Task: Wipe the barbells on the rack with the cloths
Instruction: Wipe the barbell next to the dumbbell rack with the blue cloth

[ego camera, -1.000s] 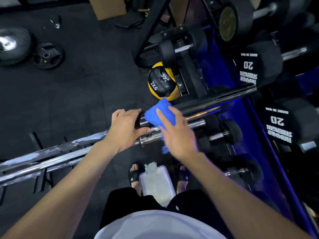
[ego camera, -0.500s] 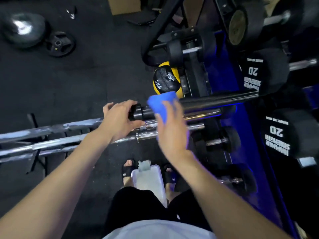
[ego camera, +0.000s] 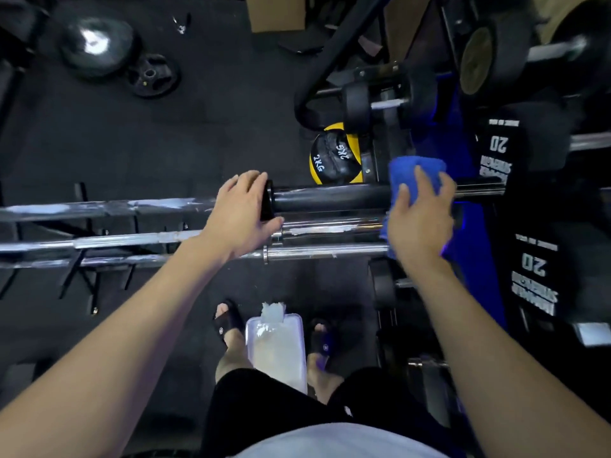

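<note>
Head view: dark gym floor (ego camera: 99, 153), bars lying side by side on rack. Left hand (ego camera: 243, 213) gripping collar of top bar (ego camera: 330, 195), steadying. Right hand (ego camera: 420, 223) pinching cloth (ego camera: 413, 170) round sleeve, now sliding outward from collar toward tip; sleeve pass nearing completion.

Black rubber floor (ego camera: 165, 143) under my sandalled feet (ego camera: 228, 325); a weight plate (ego camera: 153, 76) lies flat up left, a yellow-and-black 2KG ball (ego camera: 334, 157) beside the blue rack (ego camera: 476, 233), white tub (ego camera: 277, 348) between my feet.
</note>
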